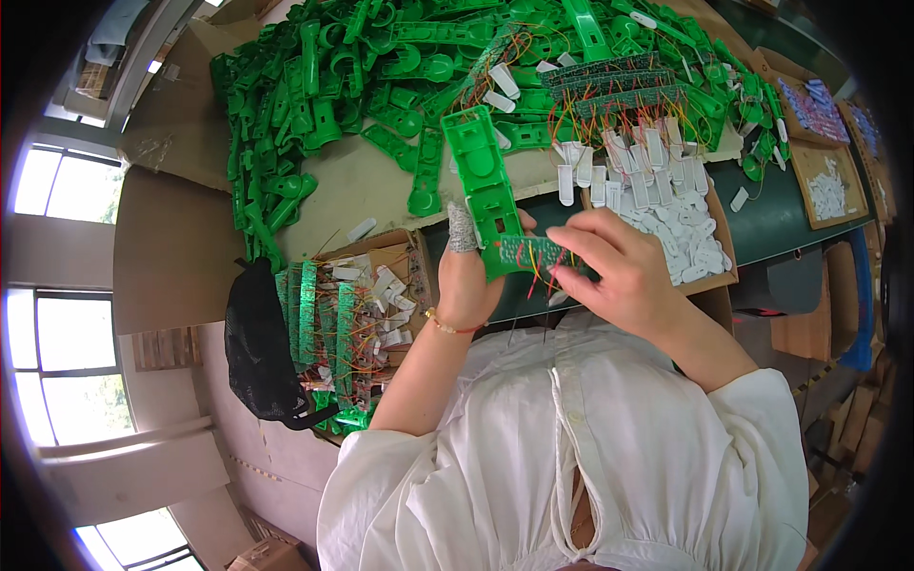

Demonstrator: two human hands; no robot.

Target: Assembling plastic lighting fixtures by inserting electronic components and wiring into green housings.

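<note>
My left hand, its thumb wrapped in a greyish covering, is closed round the lower end of a long green plastic housing. The housing stands tilted, its hollow, ribbed inside facing me. In my right hand a small green circuit board with red and yellow wires is pinched between thumb and fingers. The board lies across the lower end of the housing; whether it rests inside cannot be made out. Thin dark leads hang beneath my hands.
A big heap of green housings covers the back of the table. Stacked wired circuit boards lie right of centre, above a box of white plastic pieces. At left, a carton holds more boards, beside a black mesh bag.
</note>
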